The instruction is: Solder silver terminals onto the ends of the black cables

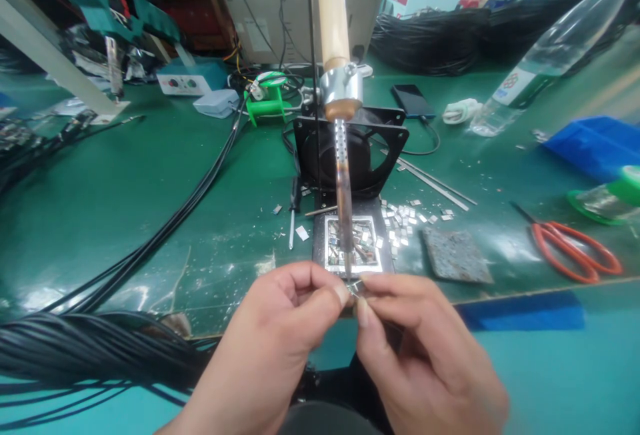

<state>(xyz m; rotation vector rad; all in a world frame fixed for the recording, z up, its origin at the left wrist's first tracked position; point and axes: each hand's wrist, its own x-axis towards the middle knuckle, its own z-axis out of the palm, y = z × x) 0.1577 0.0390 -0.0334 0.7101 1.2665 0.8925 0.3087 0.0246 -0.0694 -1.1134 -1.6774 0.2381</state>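
Observation:
My left hand (295, 311) is closed in a pinch, thumb pressed against the index finger; what lies between them is hidden. Close beside it, my right hand (420, 341) pinches a small shiny metal piece (355, 286) between thumb and fingertips. Just above that piece stands the tip of a soldering iron (343, 201), fixed upright with its wooden handle in a metal clamp. Whether tip and piece touch, I cannot tell. Behind the fingertips, a square metal-rimmed tray (327, 245) contains small metal bits.
A black fan (350, 155) stands behind the iron. Loose metal tabs (400, 221), a grey sponge (456, 255) and orange-handled scissors (575, 248) lie to the right. At left are a screwdriver (293, 208) and a black cable bundle (100, 355). A plastic bottle (545, 68) stands back right.

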